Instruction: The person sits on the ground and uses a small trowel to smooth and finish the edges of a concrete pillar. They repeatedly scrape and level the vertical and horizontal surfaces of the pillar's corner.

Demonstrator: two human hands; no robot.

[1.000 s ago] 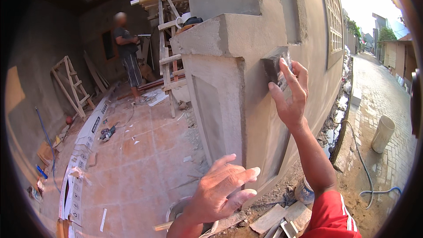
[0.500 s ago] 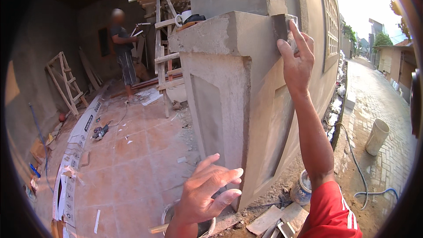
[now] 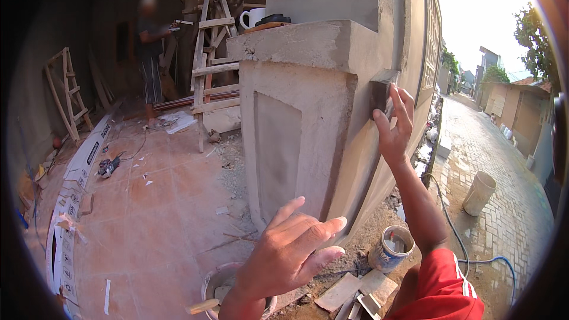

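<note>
The right hand (image 3: pixel 394 124) presses a dark sponge block (image 3: pixel 379 96) against the grey plastered pillar (image 3: pixel 308 124), fingers closed on it. The left hand (image 3: pixel 293 255) hovers near, fingers spread, holding nothing.

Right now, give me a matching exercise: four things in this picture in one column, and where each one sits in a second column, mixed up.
Things:
1. white mug
2. dark sponge block
3. pale bucket
4. paint can

Places:
A. on the dirt at the foot of the pillar
B. on the paved lane to the right
C. on top of the plastered ledge
D. pressed to the pillar's edge under the right hand

Pairs: 1-C, 2-D, 3-B, 4-A
</note>
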